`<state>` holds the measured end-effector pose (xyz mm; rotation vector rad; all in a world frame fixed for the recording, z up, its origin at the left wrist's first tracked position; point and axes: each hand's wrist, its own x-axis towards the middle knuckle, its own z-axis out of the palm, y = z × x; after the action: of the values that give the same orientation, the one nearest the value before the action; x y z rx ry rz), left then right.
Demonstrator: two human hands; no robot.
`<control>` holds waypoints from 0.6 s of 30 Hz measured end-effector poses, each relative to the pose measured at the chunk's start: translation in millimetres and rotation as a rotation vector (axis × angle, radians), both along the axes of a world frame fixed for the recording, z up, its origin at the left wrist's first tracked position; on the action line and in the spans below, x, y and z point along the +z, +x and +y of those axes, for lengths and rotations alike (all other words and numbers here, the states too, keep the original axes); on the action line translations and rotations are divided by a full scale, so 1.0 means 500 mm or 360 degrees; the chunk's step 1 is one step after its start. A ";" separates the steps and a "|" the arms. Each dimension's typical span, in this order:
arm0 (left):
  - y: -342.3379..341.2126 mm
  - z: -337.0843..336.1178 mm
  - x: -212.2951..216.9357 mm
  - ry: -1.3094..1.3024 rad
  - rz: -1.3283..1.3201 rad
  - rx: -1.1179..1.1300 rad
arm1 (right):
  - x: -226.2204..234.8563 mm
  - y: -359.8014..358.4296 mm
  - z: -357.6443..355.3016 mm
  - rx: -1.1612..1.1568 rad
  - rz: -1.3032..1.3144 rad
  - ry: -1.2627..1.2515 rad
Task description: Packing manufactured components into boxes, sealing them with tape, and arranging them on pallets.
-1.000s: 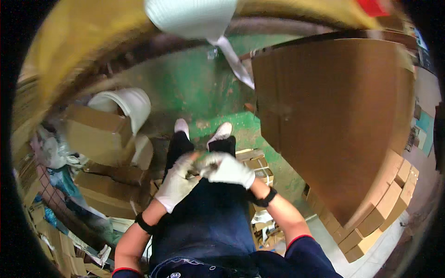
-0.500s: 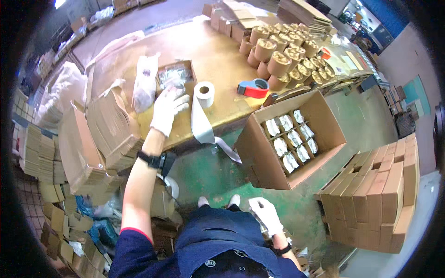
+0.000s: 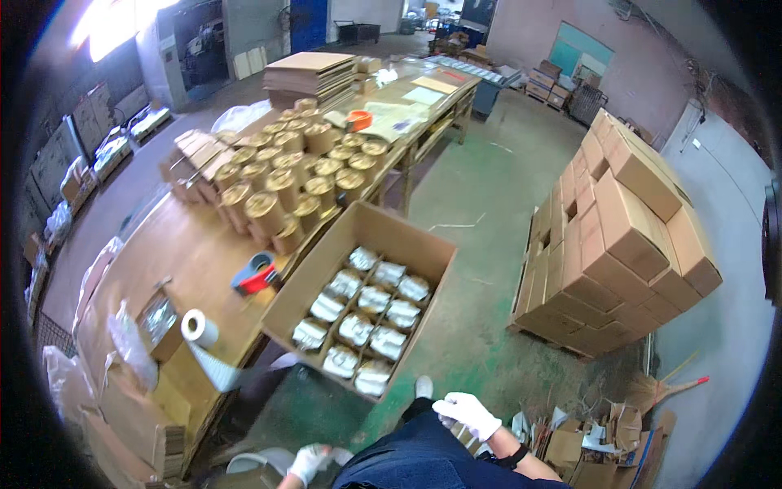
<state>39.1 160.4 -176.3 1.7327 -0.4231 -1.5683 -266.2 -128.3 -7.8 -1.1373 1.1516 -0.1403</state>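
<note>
Evidently, silvery-white wrapped pieces (image 3: 356,328) occupy the divided carton (image 3: 403,238).

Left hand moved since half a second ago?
Yes: the left hand, beside the white roll earlier, has withdrawn from it and the table, back toward the person's body.

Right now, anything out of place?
Cardboard scraps lie jumbled by the broom, unlike the stacked cartons, and a strip trails loose from the white roll past the table edge. Packets in the open carton sit tidily.
</note>
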 end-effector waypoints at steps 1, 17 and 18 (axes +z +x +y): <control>-0.035 0.014 -0.075 -0.0004 -0.0008 0.0007 | 0.016 0.010 -0.043 -0.0004 -0.0048 0.0087; -0.196 -0.222 -0.001 0.0538 -0.0980 -0.0501 | 0.101 0.060 -0.542 0.0391 -0.0454 0.0093; -0.193 -0.272 -0.016 0.0472 -0.0981 -0.0554 | 0.115 0.042 -0.546 0.0377 -0.0467 0.0127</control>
<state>-57.2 24.5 -184.2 2.4825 -0.8656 -1.3396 -245.3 -401.4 49.6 -1.1309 0.7511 -0.0741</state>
